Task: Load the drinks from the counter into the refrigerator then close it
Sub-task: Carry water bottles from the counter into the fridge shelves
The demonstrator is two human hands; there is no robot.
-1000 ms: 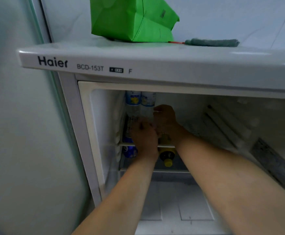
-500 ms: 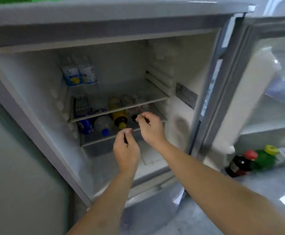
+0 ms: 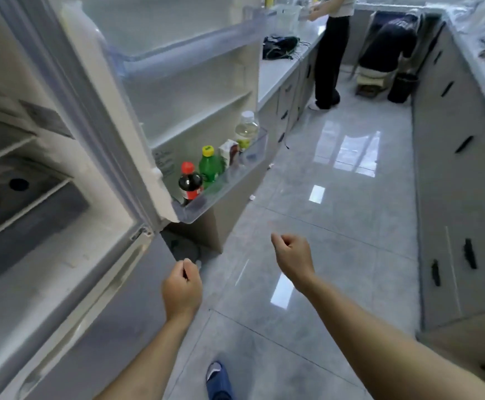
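Observation:
The refrigerator stands open at the left, its door swung out toward the middle. In the door's bottom rack stand a dark cola bottle with a red cap, a green bottle with a yellow cap, a small carton and a clear bottle with a white cap. My left hand hangs in front of the fridge's lower edge with fingers curled and nothing in it. My right hand is out over the floor, fingers curled, holding nothing.
A white counter runs behind the open door, with dark items on it. A person stands at that counter; another crouches further back by a dark bin. Grey cabinets line the right. Glossy tiled floor lies between.
Both hands have come out of the fridge's shelf area and now hang empty. My view has swung right, from the fridge's inside to the open door and the kitchen aisle.

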